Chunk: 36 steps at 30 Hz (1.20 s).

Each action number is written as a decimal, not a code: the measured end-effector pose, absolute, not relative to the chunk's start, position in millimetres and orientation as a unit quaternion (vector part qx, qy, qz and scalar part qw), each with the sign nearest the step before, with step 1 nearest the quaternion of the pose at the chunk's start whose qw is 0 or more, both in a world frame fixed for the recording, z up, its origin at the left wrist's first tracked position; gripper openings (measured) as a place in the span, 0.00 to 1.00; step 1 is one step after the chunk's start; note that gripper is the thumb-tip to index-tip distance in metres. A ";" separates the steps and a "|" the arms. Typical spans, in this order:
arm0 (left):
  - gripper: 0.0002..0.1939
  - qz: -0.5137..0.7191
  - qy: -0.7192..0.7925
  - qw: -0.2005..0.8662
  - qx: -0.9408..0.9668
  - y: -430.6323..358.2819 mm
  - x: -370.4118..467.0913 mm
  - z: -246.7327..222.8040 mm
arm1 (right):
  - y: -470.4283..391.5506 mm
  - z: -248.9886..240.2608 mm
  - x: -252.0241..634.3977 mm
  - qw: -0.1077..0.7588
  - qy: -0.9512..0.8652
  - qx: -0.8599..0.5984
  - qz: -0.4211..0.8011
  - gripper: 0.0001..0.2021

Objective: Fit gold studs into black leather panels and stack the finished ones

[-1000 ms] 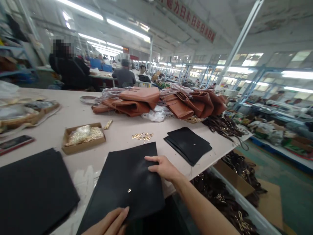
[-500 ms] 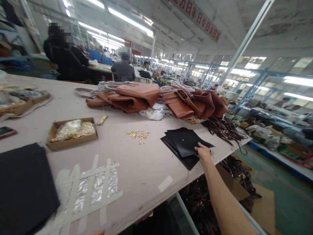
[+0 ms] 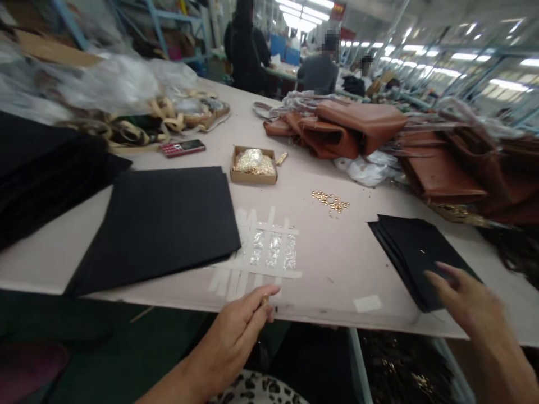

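My left hand point(image 3: 242, 328) is closed near the table's front edge, and a small gold-coloured metal piece point(image 3: 265, 300) shows between its thumb and fingers. At the right, my right hand point(image 3: 467, 300) is at the near edge of a small stack of black sheets point(image 3: 404, 241); its thumb and fingers are apart, a little blurred. Whether it touches the stack I cannot tell. A small gold piece lies on the top sheet. Several loose gold metal pieces point(image 3: 330, 201) are scattered mid-table. To the left lies a stack of larger black sheets point(image 3: 172, 219).
A cardboard box point(image 3: 254, 178) of gold pieces stands mid-table beside a red phone point(image 3: 183, 148). Brown leather bags point(image 3: 357, 118) line the back right. Taped clear strips point(image 3: 273, 249) cover part of the tabletop. Another black stack point(image 3: 46, 163) is far left. Two people point(image 3: 318, 70) are beyond.
The view has swung left. My left hand has come into sight with the gold piece. My right hand has lifted or drawn back slightly from the small black sheets, its fingers more spread.
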<state>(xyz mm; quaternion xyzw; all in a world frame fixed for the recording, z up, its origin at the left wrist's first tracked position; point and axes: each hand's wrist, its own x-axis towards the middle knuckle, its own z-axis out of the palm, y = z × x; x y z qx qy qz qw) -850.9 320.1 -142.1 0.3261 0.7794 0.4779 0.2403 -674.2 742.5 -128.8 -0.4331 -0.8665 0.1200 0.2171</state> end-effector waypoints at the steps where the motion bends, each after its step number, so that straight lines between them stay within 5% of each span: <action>1: 0.20 0.471 0.786 0.229 0.328 319.8 -852.0 -140.3 | 715.0 -127.7 -686.9 0.201 -0.878 -0.406 0.157 0.18; 7: 0.18 0.420 0.813 0.097 0.392 312.1 -853.5 -143.4 | 515.5 -113.9 -773.4 0.083 -0.884 -0.074 0.455 0.11; 17: 0.20 0.464 0.809 0.110 0.343 278.8 -856.6 -144.9 | 448.4 -125.4 -823.7 0.012 -0.861 0.060 0.505 0.04; 24: 0.15 0.565 0.779 0.134 0.237 246.0 -866.9 -145.6 | 421.7 -114.8 -861.9 -0.028 -0.880 0.134 0.456 0.07; 28: 0.10 0.679 0.691 0.245 0.035 228.9 -868.4 -152.8 | 418.3 -107.5 -926.0 0.059 -0.917 0.128 0.374 0.06; 32: 0.16 0.720 0.647 0.245 -0.047 217.8 -862.2 -170.8 | 411.8 -115.9 -999.3 0.150 -0.943 0.187 0.232 0.08; 36: 0.22 0.735 0.635 0.229 -0.067 212.8 -853.5 -182.2 | 406.2 -127.8 -1024.3 0.143 -0.953 0.241 0.113 0.12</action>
